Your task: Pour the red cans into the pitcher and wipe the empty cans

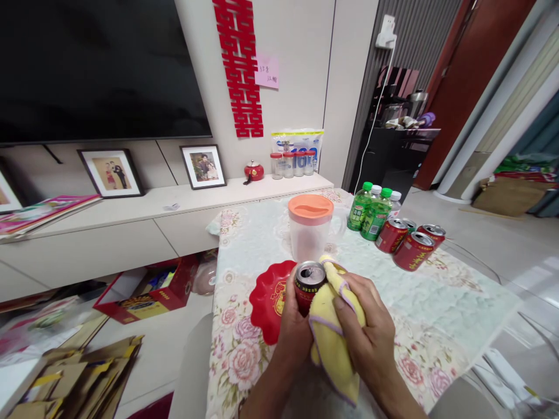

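My left hand (293, 329) is wrapped round a red drink can (308, 285), held upright with its opened top facing up. In my right hand (369, 326) is a yellow cloth (329, 326) with a purple edge, pressed against the can's right side. The cloth's lower end hangs down below the fingers. Just behind and left of the can lies a red scalloped plate (267, 302). Beyond the can stands a clear plastic pitcher (308, 235) with an orange lid. The can's lower part is hidden by my hands.
At the table's right stand several red cans (413, 250) and several green-labelled bottles (371, 215). A flowered cloth (244, 361) covers the table. Behind runs a white cabinet (161, 203) with framed photos, a red pot (254, 171) and several glass jars (293, 164). Cardboard (82, 378) lies at left.
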Tool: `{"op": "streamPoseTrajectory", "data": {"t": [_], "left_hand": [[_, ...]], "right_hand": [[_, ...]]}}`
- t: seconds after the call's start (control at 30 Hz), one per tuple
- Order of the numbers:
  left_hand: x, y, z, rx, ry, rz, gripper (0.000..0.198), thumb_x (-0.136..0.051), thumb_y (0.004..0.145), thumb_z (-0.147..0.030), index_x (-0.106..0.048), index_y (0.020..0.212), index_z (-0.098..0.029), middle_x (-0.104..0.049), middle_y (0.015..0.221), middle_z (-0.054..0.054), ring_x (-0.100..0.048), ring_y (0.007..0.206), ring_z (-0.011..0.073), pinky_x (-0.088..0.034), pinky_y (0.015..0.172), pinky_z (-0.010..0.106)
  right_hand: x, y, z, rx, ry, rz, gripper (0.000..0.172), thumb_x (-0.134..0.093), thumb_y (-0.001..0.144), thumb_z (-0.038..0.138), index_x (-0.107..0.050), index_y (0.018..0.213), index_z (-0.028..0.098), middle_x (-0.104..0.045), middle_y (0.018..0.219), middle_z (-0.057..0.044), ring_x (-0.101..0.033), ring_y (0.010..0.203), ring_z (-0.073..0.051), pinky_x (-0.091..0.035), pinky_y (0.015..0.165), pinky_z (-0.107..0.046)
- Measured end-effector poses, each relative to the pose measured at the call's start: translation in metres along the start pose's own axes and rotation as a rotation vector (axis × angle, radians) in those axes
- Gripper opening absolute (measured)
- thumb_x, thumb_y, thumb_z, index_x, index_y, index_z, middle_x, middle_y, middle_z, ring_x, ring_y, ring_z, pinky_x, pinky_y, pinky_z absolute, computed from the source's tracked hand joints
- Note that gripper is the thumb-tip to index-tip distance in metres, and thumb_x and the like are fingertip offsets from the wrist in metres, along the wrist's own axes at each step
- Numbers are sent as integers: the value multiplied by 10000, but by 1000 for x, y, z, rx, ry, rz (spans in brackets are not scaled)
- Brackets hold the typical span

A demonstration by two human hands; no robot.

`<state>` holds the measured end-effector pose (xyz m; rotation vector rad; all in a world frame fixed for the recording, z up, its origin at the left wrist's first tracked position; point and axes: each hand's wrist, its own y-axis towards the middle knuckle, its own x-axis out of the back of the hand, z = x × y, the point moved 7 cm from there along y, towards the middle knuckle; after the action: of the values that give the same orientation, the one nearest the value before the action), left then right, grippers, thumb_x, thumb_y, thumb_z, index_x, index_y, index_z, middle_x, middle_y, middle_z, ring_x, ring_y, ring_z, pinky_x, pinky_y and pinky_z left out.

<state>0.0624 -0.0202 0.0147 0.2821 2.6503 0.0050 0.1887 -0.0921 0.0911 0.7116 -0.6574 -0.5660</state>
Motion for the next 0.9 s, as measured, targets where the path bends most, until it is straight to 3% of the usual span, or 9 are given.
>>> {"op": "streamPoseTrajectory", "data": {"t": [0.23, 0.4, 0.53, 0.7, 0.9], "left_hand": [[-16, -9, -2, 30, -50, 107, 704, -862, 819, -324, -543, 1447, -310, -683, 1461, 102, -657, 1351, 329, -543, 1119, 442], [-21, -10, -6, -99, -48, 208, 679, -901, 771, -349, -576, 1364, -286, -722, 1325, 79, -696, 1231, 306, -564, 1067, 426], [-21, -14, 0, -108, -60, 286, 738, -920, 759, -384, -546, 1391, -313, -694, 1345, 74, -679, 1239, 313, -545, 1084, 441], [-17, -13, 3, -55, -83, 251, 885, -937, 734, -444, -485, 1479, -285, -626, 1485, 120, -586, 1403, 364, -456, 1198, 474], [-10, -9, -8, -49, -45, 107, 744, -895, 760, -487, -558, 1372, -233, -733, 1324, 127, -702, 1236, 341, -578, 1044, 423]], "right_hand": [[14, 2, 1, 57, -60, -84, 301, -605, 999, 229, -664, 1294, 222, -696, 1240, -92, -654, 1165, -201, -556, 990, -332], [17, 2, -27, -156, 6, -109, 240, -610, 1009, 347, -720, 1200, 254, -752, 1144, -53, -714, 1047, -209, -586, 919, -336], [10, 0, -53, -379, 131, -57, 293, -605, 990, 445, -758, 1136, 243, -789, 1106, -61, -745, 1010, -239, -602, 925, -371], [-6, -1, -66, -429, 158, 51, 395, -572, 974, 463, -757, 1230, 226, -786, 1211, -93, -742, 1095, -258, -593, 979, -392], [-19, -4, -63, -369, 108, 107, 360, -577, 943, 400, -782, 1181, 225, -794, 1155, -95, -738, 1099, -269, -590, 960, -415]]}}
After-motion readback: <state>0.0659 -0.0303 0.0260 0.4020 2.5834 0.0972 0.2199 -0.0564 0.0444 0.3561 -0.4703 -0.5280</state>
